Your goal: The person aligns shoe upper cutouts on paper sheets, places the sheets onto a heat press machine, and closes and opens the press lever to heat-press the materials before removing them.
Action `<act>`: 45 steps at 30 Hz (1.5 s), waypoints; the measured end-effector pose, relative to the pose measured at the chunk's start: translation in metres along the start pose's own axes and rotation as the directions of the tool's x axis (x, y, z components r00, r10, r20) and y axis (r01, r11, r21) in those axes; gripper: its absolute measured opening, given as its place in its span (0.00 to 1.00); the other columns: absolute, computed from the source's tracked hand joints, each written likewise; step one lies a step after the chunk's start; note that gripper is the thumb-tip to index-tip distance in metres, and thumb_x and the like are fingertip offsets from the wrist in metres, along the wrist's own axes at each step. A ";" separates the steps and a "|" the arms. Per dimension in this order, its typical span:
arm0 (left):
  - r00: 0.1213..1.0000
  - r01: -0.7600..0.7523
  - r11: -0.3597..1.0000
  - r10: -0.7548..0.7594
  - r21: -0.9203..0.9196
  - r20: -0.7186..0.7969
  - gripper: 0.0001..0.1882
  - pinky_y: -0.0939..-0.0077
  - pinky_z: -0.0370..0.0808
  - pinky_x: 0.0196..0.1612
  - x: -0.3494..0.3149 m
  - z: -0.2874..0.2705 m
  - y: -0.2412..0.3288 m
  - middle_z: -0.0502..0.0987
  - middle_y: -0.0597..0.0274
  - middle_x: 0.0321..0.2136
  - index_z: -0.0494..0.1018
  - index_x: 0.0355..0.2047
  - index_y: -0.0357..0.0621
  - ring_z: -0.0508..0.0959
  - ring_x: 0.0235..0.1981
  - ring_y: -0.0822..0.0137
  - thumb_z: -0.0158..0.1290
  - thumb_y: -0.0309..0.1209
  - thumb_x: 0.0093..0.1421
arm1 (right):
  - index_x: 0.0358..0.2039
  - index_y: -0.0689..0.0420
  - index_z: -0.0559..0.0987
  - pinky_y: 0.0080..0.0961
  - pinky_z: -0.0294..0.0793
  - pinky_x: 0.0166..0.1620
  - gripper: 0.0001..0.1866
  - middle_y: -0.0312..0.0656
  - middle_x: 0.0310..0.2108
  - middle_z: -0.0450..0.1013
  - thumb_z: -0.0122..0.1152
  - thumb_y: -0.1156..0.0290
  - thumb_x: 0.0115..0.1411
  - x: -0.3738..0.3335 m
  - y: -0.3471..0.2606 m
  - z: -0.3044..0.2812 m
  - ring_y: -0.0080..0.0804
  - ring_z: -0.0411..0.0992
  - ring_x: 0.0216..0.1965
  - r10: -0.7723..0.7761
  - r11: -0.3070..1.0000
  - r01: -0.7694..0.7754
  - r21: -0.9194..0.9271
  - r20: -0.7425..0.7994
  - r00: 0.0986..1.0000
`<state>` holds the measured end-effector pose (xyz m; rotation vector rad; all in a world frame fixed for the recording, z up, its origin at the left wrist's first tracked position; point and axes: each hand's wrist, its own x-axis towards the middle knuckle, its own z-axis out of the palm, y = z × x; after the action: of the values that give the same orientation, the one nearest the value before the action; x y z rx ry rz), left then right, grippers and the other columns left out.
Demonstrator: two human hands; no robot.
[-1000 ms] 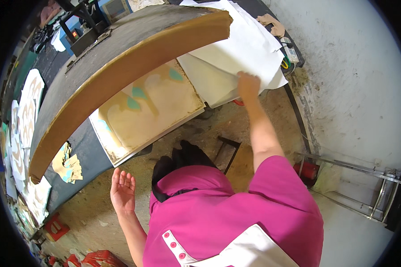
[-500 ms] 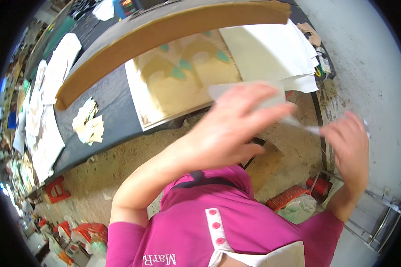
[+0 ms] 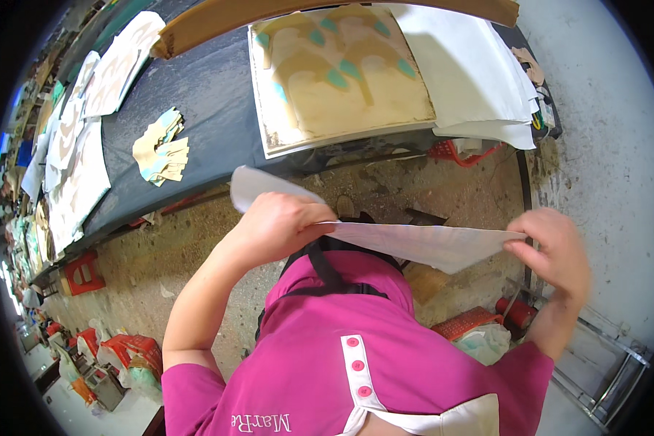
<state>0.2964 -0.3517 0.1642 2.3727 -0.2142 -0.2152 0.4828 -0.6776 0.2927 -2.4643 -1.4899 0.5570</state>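
Note:
In front of my waist, a thin whitish translucent sheet (image 3: pixel 421 243) stretches between my two hands. My left hand (image 3: pixel 283 225) is closed on one part of it, and a loose flap sticks out beyond the knuckles. At the far right, my right hand (image 3: pixel 556 251) pinches the other end between thumb and fingers. Beyond the sheet, on the table, lies a pale flat board (image 3: pixel 400 123). Flat tan curved shapes (image 3: pixel 298 65) with teal tips show on it. A stack of white sheets (image 3: pixel 465 73) adjoins the board on its right.
A long brown-edged panel (image 3: pixel 341 9) crosses the top of the view. On the dark table (image 3: pixel 218 94) sits a small pile of tan and teal cut pieces (image 3: pixel 160 152). Patterned white sheets (image 3: pixel 116 65) lie farther left. Red baskets (image 3: pixel 469 323) and a metal frame (image 3: pixel 618 370) stand low on the right.
My left hand has drawn back from over the board toward my left side. The sheet now spans both hands near my waist. The view has shifted, showing more of the board.

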 end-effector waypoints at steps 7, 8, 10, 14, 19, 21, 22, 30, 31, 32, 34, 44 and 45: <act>0.982 0.168 0.980 -0.176 -0.104 -0.072 0.05 0.60 0.74 0.33 -0.058 0.006 -0.021 0.78 0.54 0.26 0.77 0.31 0.44 0.78 0.31 0.51 0.57 0.31 0.55 | 0.46 0.61 0.75 0.23 0.71 0.47 0.15 0.36 0.40 0.74 0.60 0.70 0.60 0.072 0.033 0.054 0.22 0.71 0.41 0.039 0.747 0.016 0.665 -0.069 0.997; 0.981 0.173 0.979 -0.181 -0.109 -0.074 0.05 0.60 0.74 0.33 -0.067 0.009 -0.021 0.78 0.54 0.26 0.77 0.31 0.44 0.78 0.31 0.51 0.57 0.31 0.55 | 0.48 0.61 0.75 0.21 0.71 0.47 0.15 0.37 0.42 0.74 0.57 0.68 0.63 0.094 0.038 0.058 0.22 0.71 0.41 0.111 0.770 -0.046 0.636 -0.063 0.992; 0.961 0.235 0.968 -0.245 -0.087 -0.132 0.05 0.60 0.75 0.34 -0.086 0.019 -0.026 0.78 0.55 0.26 0.77 0.31 0.45 0.78 0.31 0.51 0.58 0.28 0.53 | 0.52 0.59 0.74 0.28 0.69 0.53 0.17 0.43 0.48 0.74 0.53 0.69 0.64 0.145 0.051 0.070 0.34 0.72 0.49 0.096 0.934 -0.028 0.355 -0.175 0.980; 0.934 0.342 0.939 -0.336 0.035 -0.117 0.09 0.61 0.74 0.32 -0.108 0.029 -0.021 0.75 0.58 0.23 0.78 0.32 0.47 0.77 0.28 0.53 0.59 0.26 0.48 | 0.59 0.51 0.69 0.40 0.57 0.64 0.22 0.43 0.61 0.64 0.49 0.66 0.64 0.242 0.121 0.130 0.44 0.61 0.62 -0.054 0.998 0.040 -0.055 -0.291 0.955; 0.864 0.482 0.875 -0.482 -0.042 -0.147 0.10 0.62 0.73 0.32 -0.124 0.045 -0.015 0.74 0.59 0.22 0.79 0.33 0.47 0.76 0.28 0.54 0.59 0.26 0.47 | 0.64 0.40 0.63 0.52 0.46 0.67 0.26 0.40 0.67 0.55 0.47 0.57 0.65 0.327 0.123 0.171 0.41 0.53 0.67 -0.002 0.991 -0.031 -0.130 -0.246 0.969; 0.835 0.515 0.851 -0.526 -0.103 -0.165 0.09 0.63 0.72 0.32 -0.120 0.047 -0.017 0.74 0.58 0.22 0.78 0.32 0.46 0.76 0.28 0.54 0.59 0.25 0.48 | 0.66 0.38 0.61 0.53 0.45 0.67 0.29 0.41 0.67 0.54 0.49 0.51 0.64 0.347 0.129 0.181 0.44 0.52 0.67 0.010 0.965 -0.083 -0.248 -0.284 0.959; 0.830 0.522 0.845 -0.534 -0.112 -0.163 0.09 0.63 0.72 0.32 -0.119 0.048 -0.018 0.74 0.58 0.22 0.78 0.32 0.46 0.76 0.28 0.54 0.59 0.25 0.48 | 0.66 0.38 0.61 0.53 0.45 0.67 0.29 0.41 0.67 0.54 0.49 0.51 0.64 0.352 0.125 0.184 0.44 0.52 0.67 0.004 0.965 -0.075 -0.250 -0.273 0.962; 0.757 0.606 0.779 -0.627 -0.161 -0.185 0.11 0.62 0.72 0.33 -0.119 0.050 -0.025 0.74 0.58 0.22 0.78 0.33 0.46 0.76 0.28 0.53 0.58 0.23 0.47 | 0.65 0.42 0.62 0.61 0.43 0.66 0.29 0.38 0.67 0.54 0.45 0.48 0.65 0.357 0.110 0.187 0.39 0.51 0.68 0.031 0.936 -0.110 -0.336 -0.233 0.972; 0.752 0.612 0.773 -0.635 -0.168 -0.178 0.11 0.62 0.72 0.33 -0.117 0.050 -0.027 0.74 0.58 0.22 0.78 0.33 0.46 0.76 0.28 0.53 0.58 0.23 0.47 | 0.65 0.42 0.62 0.61 0.43 0.66 0.29 0.38 0.67 0.54 0.45 0.48 0.65 0.366 0.114 0.188 0.39 0.51 0.68 0.029 0.937 -0.104 -0.335 -0.221 0.975; 0.755 0.606 0.777 -0.629 -0.168 -0.185 0.11 0.62 0.72 0.33 -0.116 0.050 -0.028 0.74 0.57 0.22 0.78 0.33 0.45 0.76 0.28 0.53 0.58 0.22 0.46 | 0.65 0.44 0.62 0.61 0.43 0.66 0.29 0.36 0.67 0.54 0.45 0.49 0.65 0.381 0.117 0.187 0.37 0.51 0.68 -0.018 0.955 -0.069 -0.287 -0.290 0.957; 0.752 0.607 0.775 -0.632 -0.175 -0.187 0.11 0.62 0.72 0.33 -0.117 0.050 -0.030 0.74 0.57 0.22 0.78 0.33 0.45 0.76 0.28 0.53 0.58 0.22 0.46 | 0.65 0.46 0.62 0.61 0.43 0.66 0.29 0.35 0.67 0.54 0.46 0.50 0.66 0.407 0.118 0.187 0.35 0.51 0.69 -0.063 0.971 -0.023 -0.238 -0.349 0.935; 0.703 0.640 0.730 -0.682 -0.240 -0.201 0.15 0.62 0.73 0.35 -0.140 0.065 -0.025 0.75 0.57 0.24 0.78 0.34 0.45 0.76 0.30 0.53 0.58 0.21 0.43 | 0.65 0.46 0.60 0.61 0.44 0.65 0.30 0.32 0.68 0.54 0.45 0.50 0.66 0.418 0.100 0.193 0.34 0.49 0.70 0.000 0.911 -0.089 -0.402 -0.216 0.976; 0.700 0.644 0.725 -0.687 -0.244 -0.195 0.16 0.62 0.73 0.36 -0.141 0.066 -0.025 0.75 0.57 0.24 0.78 0.35 0.45 0.76 0.30 0.53 0.58 0.21 0.42 | 0.65 0.46 0.60 0.61 0.44 0.65 0.30 0.32 0.68 0.54 0.45 0.50 0.66 0.417 0.100 0.194 0.34 0.49 0.69 0.011 0.903 -0.098 -0.418 -0.205 0.979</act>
<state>0.1471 -0.3469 0.1131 2.1875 0.7995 -0.2278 0.6562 -0.3596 -0.0070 -2.7876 -1.6009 -0.0235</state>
